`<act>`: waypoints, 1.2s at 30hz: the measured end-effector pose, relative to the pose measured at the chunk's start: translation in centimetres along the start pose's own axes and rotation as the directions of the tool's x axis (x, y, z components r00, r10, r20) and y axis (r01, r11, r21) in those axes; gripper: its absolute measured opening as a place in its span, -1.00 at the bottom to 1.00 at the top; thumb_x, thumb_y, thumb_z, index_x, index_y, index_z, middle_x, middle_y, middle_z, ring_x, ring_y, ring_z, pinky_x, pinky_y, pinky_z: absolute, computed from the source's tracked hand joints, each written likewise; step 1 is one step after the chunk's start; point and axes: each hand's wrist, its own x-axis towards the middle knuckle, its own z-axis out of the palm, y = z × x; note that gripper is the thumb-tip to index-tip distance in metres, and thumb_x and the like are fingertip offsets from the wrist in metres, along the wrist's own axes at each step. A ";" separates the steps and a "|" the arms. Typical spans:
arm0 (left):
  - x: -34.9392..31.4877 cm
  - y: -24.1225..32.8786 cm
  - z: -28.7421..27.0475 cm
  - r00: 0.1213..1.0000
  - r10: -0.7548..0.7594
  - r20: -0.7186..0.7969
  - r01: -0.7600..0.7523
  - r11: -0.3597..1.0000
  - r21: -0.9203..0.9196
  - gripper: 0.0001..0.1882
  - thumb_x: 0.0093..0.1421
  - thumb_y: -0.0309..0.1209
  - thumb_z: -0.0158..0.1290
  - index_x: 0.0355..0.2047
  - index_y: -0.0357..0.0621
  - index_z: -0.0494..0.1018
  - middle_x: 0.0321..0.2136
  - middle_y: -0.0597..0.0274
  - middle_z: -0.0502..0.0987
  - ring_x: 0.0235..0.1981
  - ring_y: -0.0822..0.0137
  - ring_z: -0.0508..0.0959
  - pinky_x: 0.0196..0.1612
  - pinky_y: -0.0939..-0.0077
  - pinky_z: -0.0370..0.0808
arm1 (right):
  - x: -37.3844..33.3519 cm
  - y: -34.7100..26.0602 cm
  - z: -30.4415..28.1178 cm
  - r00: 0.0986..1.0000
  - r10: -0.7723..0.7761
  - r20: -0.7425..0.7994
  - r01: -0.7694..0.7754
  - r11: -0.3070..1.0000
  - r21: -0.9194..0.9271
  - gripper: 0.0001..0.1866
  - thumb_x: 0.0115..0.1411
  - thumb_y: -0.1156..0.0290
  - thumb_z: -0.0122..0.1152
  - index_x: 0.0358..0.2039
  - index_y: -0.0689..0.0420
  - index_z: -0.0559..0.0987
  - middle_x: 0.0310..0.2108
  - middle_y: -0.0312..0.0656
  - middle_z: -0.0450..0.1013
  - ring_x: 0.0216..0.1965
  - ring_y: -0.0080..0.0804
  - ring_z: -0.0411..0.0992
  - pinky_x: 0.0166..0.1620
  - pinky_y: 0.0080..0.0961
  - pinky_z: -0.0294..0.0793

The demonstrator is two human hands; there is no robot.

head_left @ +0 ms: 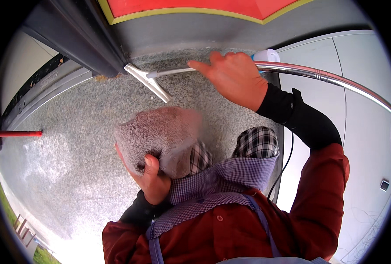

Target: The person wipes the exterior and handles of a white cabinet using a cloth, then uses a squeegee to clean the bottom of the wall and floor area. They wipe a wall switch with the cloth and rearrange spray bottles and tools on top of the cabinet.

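Observation:
A fluffy greyish-pink cloth (158,132) is gripped in my left hand (153,182), its thumb pressed on the near side and the fingers mostly behind the cloth. Ahead and to the right, my right hand (237,79) is wrapped round the shiny metal pole (314,75) of a squeegee, the index finger stretched along it. The squeegee's white head (148,83) lies aslant beyond the cloth, one end by the foot of a dark post (90,39). Cloth and blade appear apart.
Speckled grey stone floor (81,119) spreads below. A red panel with a yellow border (191,12) is at the top. A white and blue container (268,56) stands behind my right hand. White panels (362,127) line the right; a red rod (17,133) juts in at left.

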 end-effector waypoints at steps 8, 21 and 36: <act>0.1 0.2 0.1 0.997 0.034 0.076 -0.035 0.999 0.020 -0.29 0.33 -0.05 0.05 0.29 -0.27 0.15 0.16 0.02 0.37 0.15 0.09 0.42 0.21 0.11 0.37 | -2.3 0.1 0.0 0.992 0.007 -0.124 -0.024 0.990 -0.137 -0.51 -0.01 0.40 0.24 0.02 -0.07 0.61 -0.53 -0.30 0.33 -0.59 -0.40 0.39 -0.57 -0.48 0.36; 0.2 -0.8 0.3 0.998 0.022 0.054 -0.023 0.999 0.029 -0.26 0.31 -0.01 0.07 0.27 -0.31 0.18 0.15 0.00 0.39 0.15 0.08 0.44 0.20 0.11 0.37 | -4.1 -3.0 2.5 0.959 0.264 -0.104 -0.267 0.964 -0.017 -0.38 0.00 0.50 0.21 0.14 -0.14 0.52 -0.38 -0.28 0.33 -0.46 -0.33 0.40 -0.55 -0.43 0.44; 0.7 -1.3 1.0 0.995 -0.093 0.035 0.094 0.995 -0.043 -0.02 0.12 -0.13 0.31 0.34 -0.25 -0.04 0.12 0.02 0.34 0.11 0.15 0.40 0.19 0.18 0.33 | -3.4 -5.5 5.1 0.923 0.338 0.184 -0.383 0.850 0.360 -0.32 0.05 0.53 0.17 0.23 -0.20 0.43 -0.46 -0.13 0.45 -0.55 -0.12 0.49 -0.54 -0.24 0.43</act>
